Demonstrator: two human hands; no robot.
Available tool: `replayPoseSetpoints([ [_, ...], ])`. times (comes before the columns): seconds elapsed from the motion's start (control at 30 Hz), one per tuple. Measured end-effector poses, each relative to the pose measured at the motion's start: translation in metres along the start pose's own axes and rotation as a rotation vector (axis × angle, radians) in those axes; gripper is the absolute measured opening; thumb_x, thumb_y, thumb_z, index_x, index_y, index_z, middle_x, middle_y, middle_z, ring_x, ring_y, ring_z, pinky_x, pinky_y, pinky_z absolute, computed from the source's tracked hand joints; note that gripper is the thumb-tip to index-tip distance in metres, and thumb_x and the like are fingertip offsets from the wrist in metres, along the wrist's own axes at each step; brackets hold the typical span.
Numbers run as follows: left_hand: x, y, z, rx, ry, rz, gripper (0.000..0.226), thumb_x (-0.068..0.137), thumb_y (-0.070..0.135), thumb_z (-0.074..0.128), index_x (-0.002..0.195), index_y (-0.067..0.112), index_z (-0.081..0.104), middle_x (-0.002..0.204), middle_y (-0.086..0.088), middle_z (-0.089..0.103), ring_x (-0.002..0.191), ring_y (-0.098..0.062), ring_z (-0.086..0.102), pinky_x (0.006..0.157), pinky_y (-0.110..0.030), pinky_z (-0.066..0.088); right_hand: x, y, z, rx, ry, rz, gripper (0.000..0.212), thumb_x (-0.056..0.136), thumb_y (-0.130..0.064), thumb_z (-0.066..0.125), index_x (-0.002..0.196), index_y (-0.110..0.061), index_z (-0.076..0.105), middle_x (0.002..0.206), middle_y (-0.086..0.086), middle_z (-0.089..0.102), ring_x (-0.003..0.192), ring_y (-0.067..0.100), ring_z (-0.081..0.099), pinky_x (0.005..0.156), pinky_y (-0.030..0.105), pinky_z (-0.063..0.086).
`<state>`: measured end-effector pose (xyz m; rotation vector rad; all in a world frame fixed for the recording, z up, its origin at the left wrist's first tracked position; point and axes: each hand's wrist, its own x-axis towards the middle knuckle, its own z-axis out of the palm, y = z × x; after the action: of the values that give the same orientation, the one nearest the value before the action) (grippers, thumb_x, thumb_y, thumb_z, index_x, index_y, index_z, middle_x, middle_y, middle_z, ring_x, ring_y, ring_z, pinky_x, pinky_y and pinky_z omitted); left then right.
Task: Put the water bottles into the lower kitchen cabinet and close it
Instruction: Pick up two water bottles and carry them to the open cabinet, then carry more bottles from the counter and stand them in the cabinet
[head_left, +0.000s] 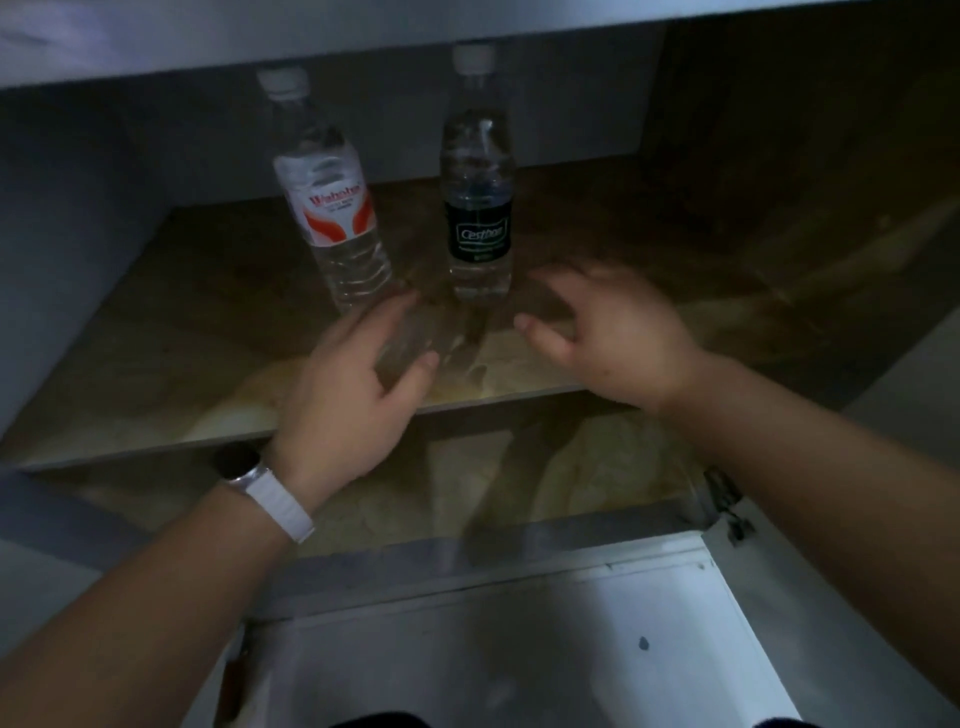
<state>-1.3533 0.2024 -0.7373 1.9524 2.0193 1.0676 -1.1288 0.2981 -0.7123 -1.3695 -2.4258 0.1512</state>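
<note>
Two clear water bottles with white caps stand side by side on the brown middle shelf (156, 332) of the open lower cabinet. The left bottle (332, 202) carries a white and red label and leans a little left. To its right stands the bottle with the black label (479, 208), upright. My left hand (358, 384), with a white watch on its wrist, hovers just in front of the bottles, fingers spread and holding nothing. My right hand (608, 338) hangs beside it at the shelf's front edge, fingers loosely spread, also holding nothing. Both hands look blurred.
A lower shelf level (467, 483) shows under the middle shelf. The cabinet's white door (519, 639) lies swung open below, with a hinge (727, 504) at the right. The countertop's underside (311, 47) overhangs the top. Grey cabinet walls close in left and right.
</note>
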Motion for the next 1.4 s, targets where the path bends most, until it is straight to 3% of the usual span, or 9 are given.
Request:
replayPoseSetpoints([
  [0.13,-0.005,0.024,-0.005,0.249,-0.085,0.146,0.054,0.092,0.044,0.053,0.14,0.019,0.056,0.142,-0.007,0.056,0.128,-0.029,0.053,0.101,-0.044,0.046,-0.027,-0.002,-0.016,-0.071,-0.047,-0.104,0.062,0.09,-0.058,0.036,0.137,-0.021,0.053,0.136,0.004,0.057,0.121,0.029,0.052,0.09,0.045,0.049],
  [0.27,-0.026,0.054,-0.027,0.367,-0.213,0.185,0.052,0.092,0.04,0.055,0.138,0.016,0.058,0.141,-0.013,0.058,0.127,-0.036,0.053,0.103,-0.049,0.043,-0.064,-0.017,-0.052,-0.09,-0.042,-0.098,0.053,0.087,-0.049,0.044,0.125,-0.018,0.064,0.125,0.006,0.064,0.111,0.03,0.058,0.086,0.038,0.043],
  [0.43,-0.054,0.107,-0.076,0.433,-0.284,0.222,0.047,0.088,0.034,0.062,0.13,0.013,0.065,0.136,-0.013,0.061,0.126,-0.037,0.054,0.102,-0.049,0.045,-0.101,-0.041,-0.115,-0.049,-0.128,-0.048,0.054,0.081,-0.045,0.049,0.12,-0.013,0.067,0.121,0.01,0.065,0.106,0.034,0.06,0.083,0.041,0.047],
  [0.63,-0.064,0.188,-0.153,0.447,-0.381,0.196,0.047,0.089,0.039,0.049,0.124,0.013,0.068,0.138,-0.013,0.061,0.128,-0.037,0.054,0.098,-0.044,0.036,-0.13,-0.068,-0.217,-0.033,-0.257,0.039,0.049,0.08,-0.044,0.052,0.116,-0.014,0.068,0.115,0.01,0.066,0.1,0.035,0.061,0.085,0.044,0.051],
  [0.8,-0.05,0.252,-0.223,0.471,-0.458,0.179,0.048,0.093,0.042,0.045,0.125,0.015,0.069,0.138,-0.011,0.062,0.129,-0.035,0.055,0.098,-0.049,0.047,-0.137,-0.082,-0.316,-0.091,-0.342,0.059,0.052,0.082,-0.047,0.047,0.12,-0.017,0.066,0.117,0.006,0.066,0.109,0.032,0.06,0.092,0.041,0.048],
  [1.2,0.04,0.396,-0.312,0.376,-0.394,0.491,0.048,0.093,0.044,0.048,0.13,0.019,0.065,0.137,-0.007,0.062,0.131,-0.03,0.054,0.105,-0.051,0.043,-0.153,-0.112,-0.507,-0.216,-0.22,0.162,0.052,0.09,-0.052,0.037,0.124,-0.023,0.063,0.122,0.002,0.064,0.114,0.03,0.06,0.095,0.046,0.049],
  [1.4,0.072,0.443,-0.326,0.258,-0.366,0.711,0.05,0.094,0.045,0.047,0.132,0.019,0.064,0.137,-0.008,0.062,0.131,-0.029,0.055,0.105,-0.051,0.044,-0.178,-0.135,-0.567,-0.316,-0.106,0.363,0.052,0.09,-0.053,0.036,0.126,-0.024,0.06,0.124,0.002,0.063,0.113,0.029,0.06,0.096,0.044,0.048],
])
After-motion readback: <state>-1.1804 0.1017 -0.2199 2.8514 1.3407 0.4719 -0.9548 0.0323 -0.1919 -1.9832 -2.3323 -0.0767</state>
